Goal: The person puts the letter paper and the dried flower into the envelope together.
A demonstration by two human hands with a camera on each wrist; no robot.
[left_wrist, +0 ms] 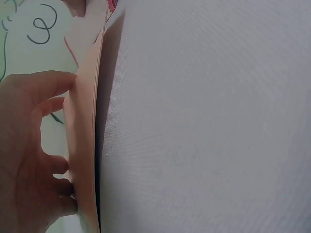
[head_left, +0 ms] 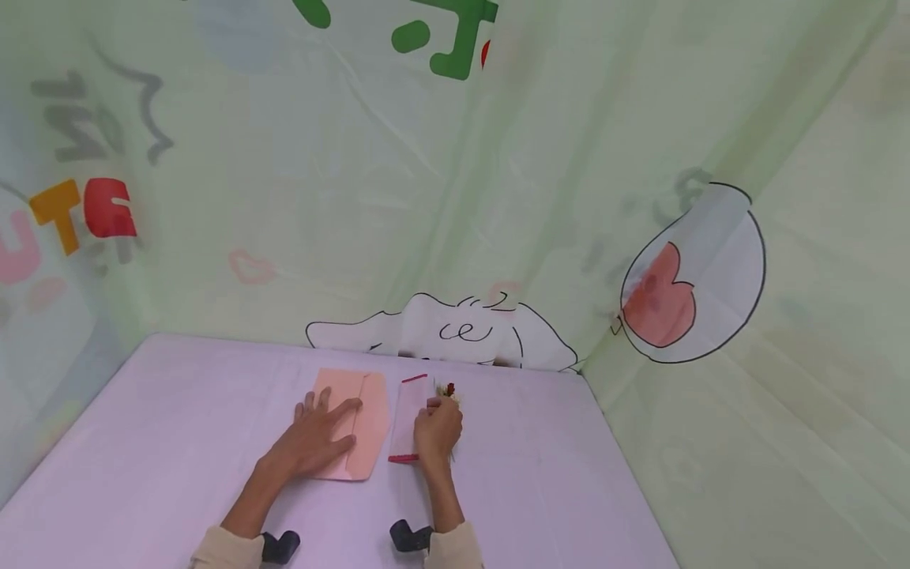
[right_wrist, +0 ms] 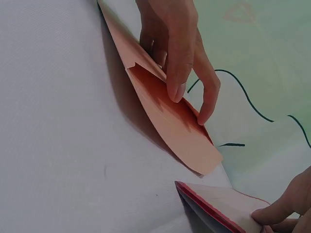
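A peach-pink envelope (head_left: 371, 427) lies on the table with its flap open to the right. In the right wrist view its pocket gapes a little. Spread fingers of my left hand (head_left: 313, 435) press on the envelope (left_wrist: 85, 121), near the pocket's edge. To the right, a pale card (head_left: 407, 423) with red strips along its top and bottom edges lies beside the flap. My right hand (head_left: 438, 431) pinches the right edge of this card (right_wrist: 221, 199), thumb on top. A small bunch of dried flowers (head_left: 449, 390) with a red bloom shows behind the right hand, partly hidden by it.
The table (head_left: 540, 458) has a pale lilac cloth. A light green curtain (head_left: 341, 197) with printed letters and drawings hangs at the back and both sides. Dark camera mounts (head_left: 411, 536) sit at both wrists.
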